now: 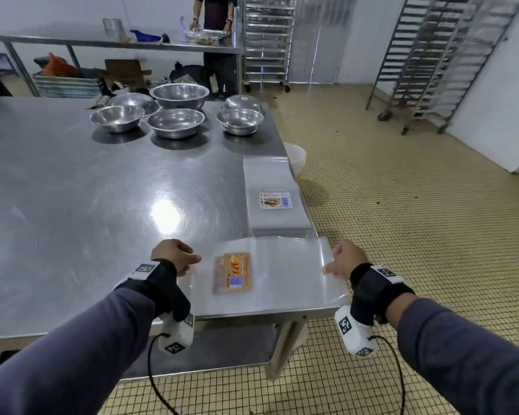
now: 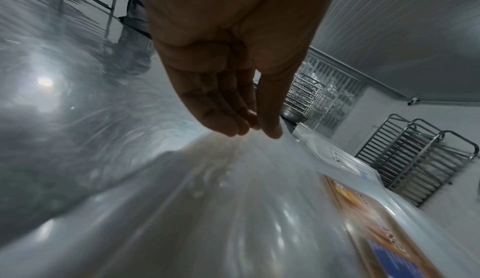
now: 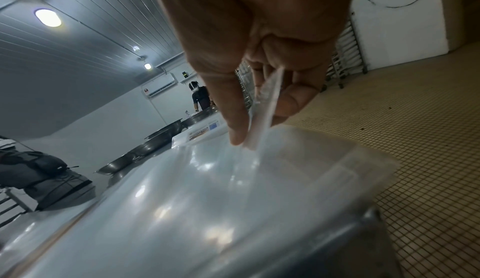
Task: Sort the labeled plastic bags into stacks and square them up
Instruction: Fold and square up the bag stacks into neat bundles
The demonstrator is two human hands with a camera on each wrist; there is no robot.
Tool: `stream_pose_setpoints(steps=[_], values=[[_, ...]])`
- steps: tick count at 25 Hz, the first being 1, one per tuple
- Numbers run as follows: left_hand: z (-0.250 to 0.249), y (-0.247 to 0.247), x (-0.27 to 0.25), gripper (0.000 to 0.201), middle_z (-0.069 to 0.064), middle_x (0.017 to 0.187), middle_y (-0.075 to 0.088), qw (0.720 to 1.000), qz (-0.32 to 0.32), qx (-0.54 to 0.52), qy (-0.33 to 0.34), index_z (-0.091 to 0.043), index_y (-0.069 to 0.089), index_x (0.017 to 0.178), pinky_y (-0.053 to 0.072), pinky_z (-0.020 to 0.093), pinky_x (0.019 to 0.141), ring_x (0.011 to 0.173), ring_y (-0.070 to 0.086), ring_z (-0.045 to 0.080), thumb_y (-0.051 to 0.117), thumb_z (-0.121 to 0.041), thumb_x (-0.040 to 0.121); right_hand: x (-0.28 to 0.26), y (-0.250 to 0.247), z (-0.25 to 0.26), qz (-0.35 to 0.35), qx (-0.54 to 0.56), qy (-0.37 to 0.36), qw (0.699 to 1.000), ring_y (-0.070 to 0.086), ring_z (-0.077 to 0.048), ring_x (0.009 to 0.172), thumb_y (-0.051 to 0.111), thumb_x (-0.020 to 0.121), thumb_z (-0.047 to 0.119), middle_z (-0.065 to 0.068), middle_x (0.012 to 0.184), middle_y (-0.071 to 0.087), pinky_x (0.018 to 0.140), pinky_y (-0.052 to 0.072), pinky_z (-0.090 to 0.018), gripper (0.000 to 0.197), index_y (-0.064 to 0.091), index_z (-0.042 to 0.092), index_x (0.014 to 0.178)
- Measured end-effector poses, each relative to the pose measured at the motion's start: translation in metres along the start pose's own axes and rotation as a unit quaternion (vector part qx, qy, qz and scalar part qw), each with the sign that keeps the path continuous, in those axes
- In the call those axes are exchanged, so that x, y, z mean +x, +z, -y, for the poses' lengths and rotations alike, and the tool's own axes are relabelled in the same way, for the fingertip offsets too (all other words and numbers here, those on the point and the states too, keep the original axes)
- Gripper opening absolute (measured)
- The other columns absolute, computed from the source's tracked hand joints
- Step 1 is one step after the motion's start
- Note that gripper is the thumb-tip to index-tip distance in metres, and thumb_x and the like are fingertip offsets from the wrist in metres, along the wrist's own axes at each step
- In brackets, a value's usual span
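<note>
Orange-label bag stack [image 1: 270, 277] lies flat at the counter [image 1: 87, 205] near-right corner, long axis along the near edge. Right hand [image 1: 343, 259] grip pinches its right end; left hand [image 1: 174, 256] fingers relaxed, fingertips at its left end. White-label stack [image 1: 274, 199] sits along the right edge, long axis running away.

1. A near stack of clear plastic bags [image 1: 282, 277] lies flat at the table's front right corner. Its top bag carries an orange label [image 1: 233, 272] turned sideways, and its right end overhangs the table edge.
2. A far stack [image 1: 274, 202] lies just beyond it along the right edge, squared up, with a white label [image 1: 275, 199] on top.
</note>
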State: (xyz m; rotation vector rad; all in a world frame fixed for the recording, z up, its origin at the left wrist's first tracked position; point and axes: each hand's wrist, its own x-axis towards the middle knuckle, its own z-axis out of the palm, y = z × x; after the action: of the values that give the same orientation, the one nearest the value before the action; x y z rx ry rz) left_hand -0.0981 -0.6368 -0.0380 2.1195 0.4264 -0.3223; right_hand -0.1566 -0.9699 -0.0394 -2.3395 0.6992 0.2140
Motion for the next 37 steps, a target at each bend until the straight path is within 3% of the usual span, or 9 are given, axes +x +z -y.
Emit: stream_pose_setpoints(steps=[8,11,14,17,19,22,25,29,37], values=[[0.002,0.000,-0.001,0.046,0.015,0.110,0.061,0.999,0.004,0.040,0.001,-0.003,0.055,0.115,0.054,0.033,0.074,0.093,0.059,0.027,0.077,-0.011,0.075,-0.002,0.000,-0.001,0.002,-0.061,0.000,0.998,0.044,-0.020,0.092,0.078,0.073,0.015,-0.005,0.102,0.047,0.078,0.040,-0.030,0.050,0.039,0.011,0.103],[0.003,-0.004,-0.002,0.063,0.016,0.130,0.053,0.995,-0.013,0.100,0.020,-0.004,0.046,0.130,0.046,0.039,0.096,0.114,0.055,0.031,0.076,-0.018,0.076,0.001,0.000,0.000,0.003,-0.045,0.013,0.999,0.049,-0.029,0.113,0.074,0.079,0.019,-0.016,0.125,0.049,0.090,0.041,-0.034,0.064,0.036,-0.001,0.127],[0.002,-0.008,-0.003,0.061,0.016,0.138,0.047,0.998,0.005,0.054,-0.004,-0.001,0.040,0.137,0.044,0.042,0.101,0.121,0.050,0.033,0.067,-0.017,0.084,0.005,0.002,0.003,0.017,-0.019,0.022,0.999,0.044,-0.034,0.127,0.067,0.085,0.021,-0.019,0.141,0.042,0.099,0.039,-0.036,0.073,0.027,-0.003,0.141],[0.004,-0.009,-0.007,0.012,0.017,0.108,0.052,0.999,0.022,0.014,-0.023,-0.009,0.054,0.083,0.045,0.042,0.098,0.102,0.051,0.028,0.063,-0.015,0.079,0.010,0.008,0.010,0.040,-0.003,0.036,0.999,0.051,-0.036,0.119,0.064,0.087,0.018,-0.022,0.133,0.050,0.093,0.043,-0.035,0.060,0.038,-0.007,0.135],[0.005,-0.005,-0.007,0.030,0.014,0.094,0.049,0.999,0.033,0.015,-0.034,-0.017,0.037,0.067,0.044,0.036,0.085,0.093,0.046,0.025,0.057,-0.008,0.087,0.011,0.012,0.013,0.049,-0.004,0.032,0.998,0.054,-0.035,0.115,0.061,0.088,0.015,-0.021,0.129,0.054,0.089,0.044,-0.031,0.052,0.043,-0.008,0.131],[0.001,-0.004,-0.010,0.006,0.017,0.113,0.050,0.998,0.044,0.047,-0.028,-0.010,0.055,0.097,0.042,0.033,0.087,0.104,0.051,0.028,0.055,-0.009,0.091,0.011,0.014,0.015,0.060,-0.018,0.025,0.998,0.055,-0.033,0.113,0.058,0.090,0.014,-0.020,0.126,0.056,0.081,0.040,-0.026,0.044,0.049,-0.007,0.127],[0.002,-0.001,-0.010,0.069,0.015,0.143,0.041,0.996,0.037,0.086,-0.013,-0.003,0.030,0.144,0.039,0.037,0.106,0.128,0.045,0.031,0.065,-0.021,0.087,0.012,0.014,0.013,0.067,-0.016,0.029,0.997,0.056,-0.030,0.107,0.058,0.089,0.013,-0.018,0.125,0.056,0.079,0.040,-0.026,0.043,0.048,-0.008,0.126],[0.000,0.002,-0.014,0.071,0.018,0.145,0.038,0.991,0.012,0.134,0.006,0.001,0.026,0.143,0.034,0.034,0.105,0.131,0.040,0.031,0.064,-0.022,0.088,0.012,0.011,0.011,0.068,0.010,0.033,0.997,0.056,-0.035,0.111,0.061,0.088,0.013,-0.023,0.125,0.056,0.090,0.045,-0.036,0.047,0.046,-0.009,0.127],[-0.004,0.005,-0.014,0.067,0.019,0.132,0.050,0.971,0.030,0.234,0.024,-0.002,0.031,0.140,0.041,0.032,0.093,0.120,0.050,0.032,0.066,-0.012,0.085,0.012,0.011,0.015,0.092,-0.013,0.015,0.996,0.055,-0.028,0.109,0.057,0.091,0.013,-0.019,0.129,0.055,0.076,0.034,-0.021,0.042,0.050,-0.006,0.127]])
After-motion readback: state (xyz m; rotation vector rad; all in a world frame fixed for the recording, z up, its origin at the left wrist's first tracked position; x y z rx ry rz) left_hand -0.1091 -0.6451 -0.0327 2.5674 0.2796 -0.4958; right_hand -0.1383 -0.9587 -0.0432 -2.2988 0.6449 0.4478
